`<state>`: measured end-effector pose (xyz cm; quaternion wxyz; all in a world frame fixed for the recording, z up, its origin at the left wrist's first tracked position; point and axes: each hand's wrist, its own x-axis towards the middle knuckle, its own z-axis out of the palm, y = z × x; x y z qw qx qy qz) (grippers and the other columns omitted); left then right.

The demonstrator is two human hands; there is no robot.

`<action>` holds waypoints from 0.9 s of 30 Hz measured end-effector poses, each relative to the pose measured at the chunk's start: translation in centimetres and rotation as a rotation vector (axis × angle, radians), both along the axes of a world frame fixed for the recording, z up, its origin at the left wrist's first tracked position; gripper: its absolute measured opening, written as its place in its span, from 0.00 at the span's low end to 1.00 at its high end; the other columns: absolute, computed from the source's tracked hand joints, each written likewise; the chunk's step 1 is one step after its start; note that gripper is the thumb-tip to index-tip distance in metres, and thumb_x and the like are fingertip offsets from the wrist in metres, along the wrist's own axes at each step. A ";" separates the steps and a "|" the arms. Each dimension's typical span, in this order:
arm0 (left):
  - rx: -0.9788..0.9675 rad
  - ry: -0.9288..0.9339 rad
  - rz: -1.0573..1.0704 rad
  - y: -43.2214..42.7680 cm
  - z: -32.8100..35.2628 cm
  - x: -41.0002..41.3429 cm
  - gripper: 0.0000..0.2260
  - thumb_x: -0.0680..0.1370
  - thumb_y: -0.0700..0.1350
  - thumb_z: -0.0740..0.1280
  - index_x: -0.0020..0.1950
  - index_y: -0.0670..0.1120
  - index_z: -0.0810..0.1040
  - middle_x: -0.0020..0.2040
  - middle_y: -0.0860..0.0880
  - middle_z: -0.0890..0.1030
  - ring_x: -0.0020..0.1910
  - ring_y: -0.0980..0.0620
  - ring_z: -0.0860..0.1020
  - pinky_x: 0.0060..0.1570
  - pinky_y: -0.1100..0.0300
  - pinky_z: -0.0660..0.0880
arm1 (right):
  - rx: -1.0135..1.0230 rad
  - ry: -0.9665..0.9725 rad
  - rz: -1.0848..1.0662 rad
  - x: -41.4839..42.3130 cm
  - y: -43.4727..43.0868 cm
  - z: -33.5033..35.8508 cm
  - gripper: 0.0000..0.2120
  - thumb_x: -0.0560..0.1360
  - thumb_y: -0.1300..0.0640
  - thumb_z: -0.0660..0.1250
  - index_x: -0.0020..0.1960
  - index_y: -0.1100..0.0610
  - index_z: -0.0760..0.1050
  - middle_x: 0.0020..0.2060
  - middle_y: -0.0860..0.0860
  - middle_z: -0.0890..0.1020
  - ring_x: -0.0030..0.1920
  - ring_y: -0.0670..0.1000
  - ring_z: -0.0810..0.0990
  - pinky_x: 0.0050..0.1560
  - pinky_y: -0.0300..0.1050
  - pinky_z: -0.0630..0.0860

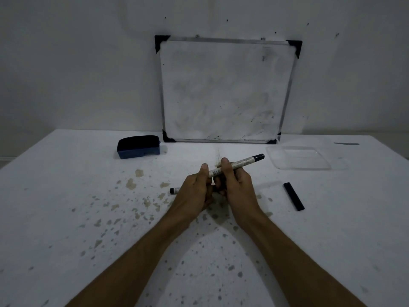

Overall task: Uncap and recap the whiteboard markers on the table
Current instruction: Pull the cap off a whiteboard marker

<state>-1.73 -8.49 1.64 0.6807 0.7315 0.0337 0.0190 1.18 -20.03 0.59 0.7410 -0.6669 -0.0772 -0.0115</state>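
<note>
Gripping one marker mid-table, both hands — edges well apart.

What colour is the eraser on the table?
Dark blue body with a black top, seen in the head view: eraser.

Left hand and right hand meet, fingers curled closed; forearms converge.
</note>
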 end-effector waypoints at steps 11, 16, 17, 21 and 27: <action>0.008 0.045 0.023 0.0 0.6 0.1 0.26 0.88 0.53 0.49 0.30 0.49 0.63 0.19 0.56 0.63 0.18 0.59 0.59 0.22 0.65 0.59 | -0.002 -0.022 0.007 -0.3 -0.1 -0.2 0.19 0.84 0.44 0.60 0.45 0.59 0.75 0.31 0.52 0.76 0.31 0.51 0.75 0.36 0.46 0.75; 0.039 0.032 0.038 0.1 0.3 0.4 0.27 0.88 0.54 0.50 0.29 0.49 0.64 0.19 0.55 0.63 0.18 0.58 0.60 0.25 0.62 0.61 | 0.029 0.007 0.017 -0.3 -0.1 0.0 0.19 0.84 0.45 0.60 0.47 0.61 0.75 0.31 0.50 0.77 0.30 0.49 0.76 0.36 0.44 0.76; 0.076 0.016 0.050 0.2 0.2 0.4 0.27 0.87 0.55 0.51 0.29 0.48 0.65 0.20 0.55 0.65 0.18 0.58 0.62 0.27 0.62 0.62 | 0.037 0.014 0.026 -0.2 -0.2 0.1 0.19 0.84 0.46 0.60 0.48 0.61 0.75 0.31 0.50 0.77 0.30 0.49 0.76 0.36 0.44 0.76; 0.481 -0.136 0.144 0.3 -0.1 0.1 0.27 0.85 0.61 0.48 0.41 0.45 0.77 0.33 0.48 0.80 0.31 0.54 0.77 0.38 0.56 0.75 | 0.204 0.202 0.117 -0.5 0.3 0.9 0.19 0.83 0.45 0.62 0.46 0.60 0.77 0.31 0.51 0.75 0.29 0.48 0.74 0.33 0.41 0.75; 0.840 -0.459 0.246 0.4 -0.2 -0.6 0.19 0.85 0.62 0.45 0.50 0.51 0.68 0.32 0.53 0.79 0.28 0.53 0.79 0.32 0.53 0.81 | 0.431 0.499 0.133 -1.3 0.8 1.7 0.18 0.79 0.43 0.68 0.45 0.58 0.83 0.28 0.49 0.77 0.25 0.45 0.72 0.31 0.39 0.71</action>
